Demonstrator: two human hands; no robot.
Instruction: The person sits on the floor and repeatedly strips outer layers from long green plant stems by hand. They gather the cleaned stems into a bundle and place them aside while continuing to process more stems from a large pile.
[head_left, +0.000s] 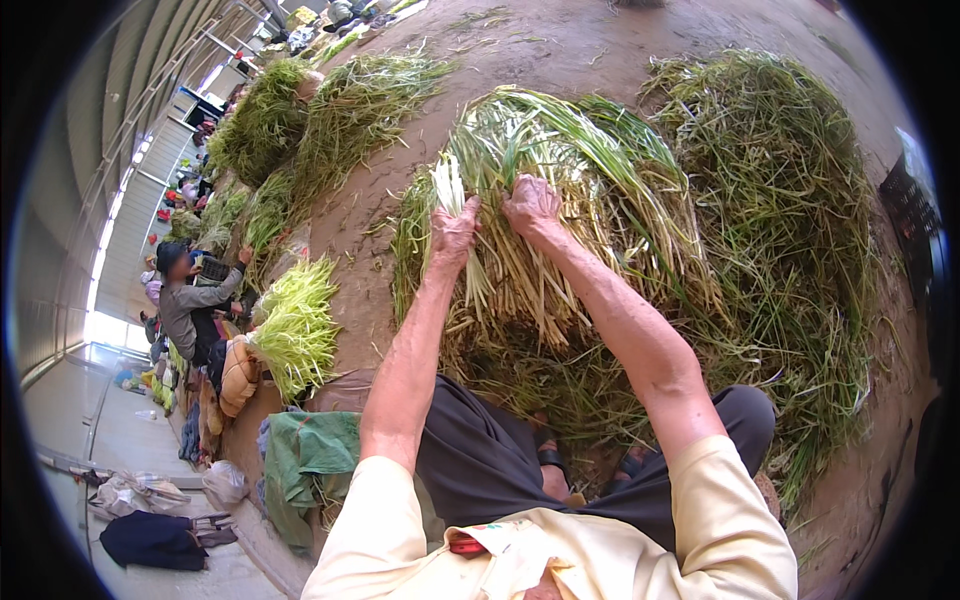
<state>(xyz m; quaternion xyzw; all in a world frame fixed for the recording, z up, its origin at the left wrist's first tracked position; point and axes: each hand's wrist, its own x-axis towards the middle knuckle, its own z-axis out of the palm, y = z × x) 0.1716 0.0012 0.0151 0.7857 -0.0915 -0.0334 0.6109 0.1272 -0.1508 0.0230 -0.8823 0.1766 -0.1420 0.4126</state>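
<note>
My left hand (453, 231) is closed around a small bunch of pale stalks (448, 184), their white ends pointing up past my fingers. Close beside it, my right hand (532, 202) has its fingers curled on a green leafy stalk (511, 161) at the pile's middle. Both hands are over a heap of long-leaved stalks (536, 281), of the chive or scallion kind. Its yellowish stems point towards me, while the green leaves (555, 112) arch over at the far side. My right fingertips are partly hidden by the hand itself.
Loose green trimmings (772, 225) form a large mound on the right, near a black plastic crate (909, 199). On the left lie a pale yellow-green bundle (300, 322), a green cloth (311, 457) and more leafy heaps (360, 112). A person (191, 300) sits beyond the bundle.
</note>
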